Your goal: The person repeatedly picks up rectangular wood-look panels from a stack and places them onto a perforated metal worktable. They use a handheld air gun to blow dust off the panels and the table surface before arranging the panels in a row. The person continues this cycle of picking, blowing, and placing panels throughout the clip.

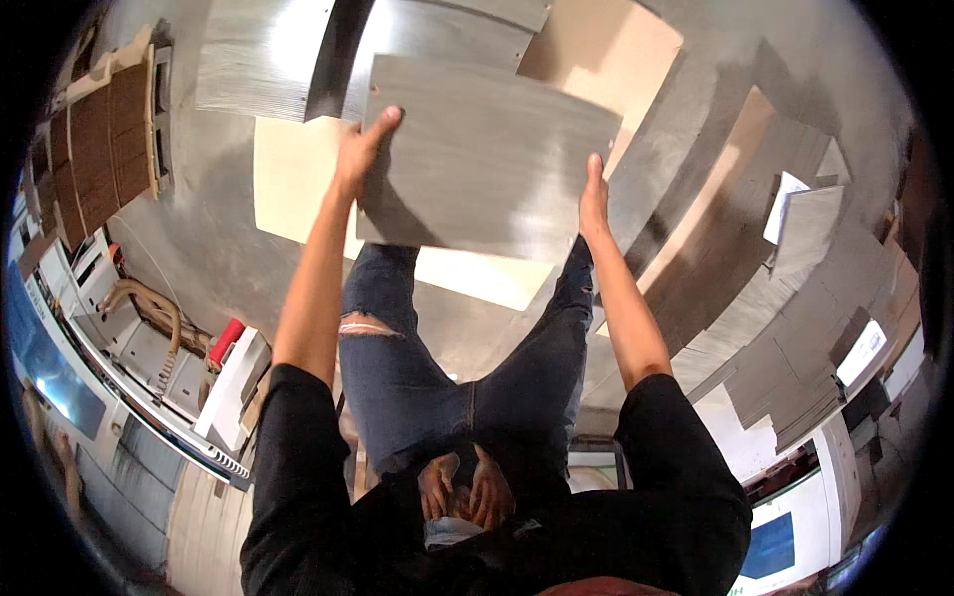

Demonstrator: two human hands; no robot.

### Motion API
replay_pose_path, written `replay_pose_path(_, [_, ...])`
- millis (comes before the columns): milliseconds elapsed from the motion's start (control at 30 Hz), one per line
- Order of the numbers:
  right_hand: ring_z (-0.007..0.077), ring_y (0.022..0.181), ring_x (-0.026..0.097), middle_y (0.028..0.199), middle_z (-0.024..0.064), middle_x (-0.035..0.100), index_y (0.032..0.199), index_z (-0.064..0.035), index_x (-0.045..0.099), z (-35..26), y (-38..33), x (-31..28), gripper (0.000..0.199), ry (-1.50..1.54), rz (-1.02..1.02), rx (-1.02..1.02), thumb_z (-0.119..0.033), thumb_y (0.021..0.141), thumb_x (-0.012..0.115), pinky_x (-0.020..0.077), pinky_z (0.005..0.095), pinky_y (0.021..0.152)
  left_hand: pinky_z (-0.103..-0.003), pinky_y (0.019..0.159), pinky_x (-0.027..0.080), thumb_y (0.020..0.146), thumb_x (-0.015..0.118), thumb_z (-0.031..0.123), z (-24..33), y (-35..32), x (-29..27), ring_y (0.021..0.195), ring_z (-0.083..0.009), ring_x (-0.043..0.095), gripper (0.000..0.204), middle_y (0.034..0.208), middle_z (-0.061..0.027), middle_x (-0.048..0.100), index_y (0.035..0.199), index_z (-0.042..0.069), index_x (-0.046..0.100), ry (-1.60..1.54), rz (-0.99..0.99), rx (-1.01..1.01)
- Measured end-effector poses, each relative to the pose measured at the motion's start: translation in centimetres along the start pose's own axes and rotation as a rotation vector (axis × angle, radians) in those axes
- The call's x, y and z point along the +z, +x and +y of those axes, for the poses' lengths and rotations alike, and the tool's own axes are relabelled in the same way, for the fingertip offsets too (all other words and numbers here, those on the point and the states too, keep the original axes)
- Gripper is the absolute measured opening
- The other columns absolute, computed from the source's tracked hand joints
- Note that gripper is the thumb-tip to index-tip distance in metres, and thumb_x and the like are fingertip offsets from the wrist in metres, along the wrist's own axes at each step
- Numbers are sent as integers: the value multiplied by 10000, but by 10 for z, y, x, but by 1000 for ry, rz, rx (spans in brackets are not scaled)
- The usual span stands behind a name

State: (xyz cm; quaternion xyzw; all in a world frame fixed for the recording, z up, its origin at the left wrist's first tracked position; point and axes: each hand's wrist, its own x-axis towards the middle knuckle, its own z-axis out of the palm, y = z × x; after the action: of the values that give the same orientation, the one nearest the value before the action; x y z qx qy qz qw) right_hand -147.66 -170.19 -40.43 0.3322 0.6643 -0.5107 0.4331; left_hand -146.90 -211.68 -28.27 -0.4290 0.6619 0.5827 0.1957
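A grey wood-grain floor (229,248) fills most of the frame. Bare pale underlay (293,174) shows at centre and at the top right. Loose grey planks (795,368) lie stacked and fanned out at right. Brown planks (99,149) lie side by side at upper left.

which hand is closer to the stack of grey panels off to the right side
Right. The right hand grips the right edge of the held grey panel, on the side facing the stack of grey panels. The left hand holds the panel's opposite, left edge, farther away.
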Motion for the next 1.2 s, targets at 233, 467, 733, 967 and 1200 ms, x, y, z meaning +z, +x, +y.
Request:
replay_pose_path(233, [342,1429,353,1536,271,341,1504,115,269,-54,50,79,1097,186,-4,-210,-799,907,373,279,424,1178,-346,891,512,714,794,671,-18,126,-34,1009,-263,653,1024,1114,-223,661,1224,-189,572,35,32,61])
replay_pose_path(467, [345,1382,413,1500,263,388,1496,113,278,-76,71,93,1097,202,129,-206,-804,901,381,323,419,1154,-296,941,461,883,732,518,-9,156,-43,1050,-207,617,754,1188,-151,661,1371,-27,548,42,207,458])
replay_pose_path(733, [339,1404,382,1535,238,360,1517,92,254,-82,71,104,1122,182,230,-246,-812,877,436,304,432,1163,-405,1101,359,956,574,587,-156,63,-44,1279,-288,480,839,1387,-208,511,1432,-76,380,-419,776,-161])
replay_pose_path(967, [344,1437,337,1566,238,309,1514,104,254,-103,54,128,1093,219,143,-246,-790,904,413,296,439,1168,-509,1224,146,934,492,698,-132,51,43,1518,-365,105,1056,1636,-218,85,1586,52,-29,-889,124,-147])
replay_pose_path(1200, [278,1488,249,1631,168,217,1553,69,175,-121,46,172,1035,298,102,-229,-729,944,427,225,379,1200,-464,1218,197,964,570,571,-123,71,21,1485,-351,204,983,1594,-215,217,1543,-67,97,-924,212,-159])
